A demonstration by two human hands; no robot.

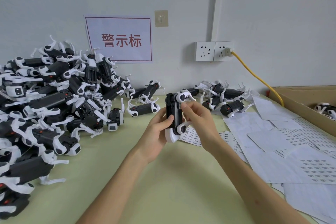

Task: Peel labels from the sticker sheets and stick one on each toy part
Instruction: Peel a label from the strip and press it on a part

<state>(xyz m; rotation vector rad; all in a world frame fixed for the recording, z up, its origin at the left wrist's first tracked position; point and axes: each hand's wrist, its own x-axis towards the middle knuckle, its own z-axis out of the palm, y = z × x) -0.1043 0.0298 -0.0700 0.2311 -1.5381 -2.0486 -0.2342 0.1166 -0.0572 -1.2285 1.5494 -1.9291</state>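
Toy part (171,114), black body w/ white legs, is held upright above the table (163,187), mid-frame, clear of the surface. Left hand (156,132) is clamped on it: fingers wrapped behind, mostly hidden, thumb pressed on the black front. Right hand (198,120) has thumb + forefinger tips pinched together on the part's upper R edge. A small pale printed patch (180,106) shows just beside the fingertips; too small to tell if it is a label, and the contact spot is covered by the fingers. The part's lower white end is half hidden by the L palm. Sticker sheets (291,151) lie overlapping on the table's R side; print unreadable, the nearest ones cut off by the frame edge, and one sheet runs under the R wrist. Big pile of toy parts (45,105) at L, tangled, runs off-frame. Smaller group (223,100) sits by the wall at back. Cardboard box (300,103) at far R is cropped; one part (325,110) inside is only partly seen. Yellow cable (258,78) runs from the wall socket (223,51) and drops behind the box.
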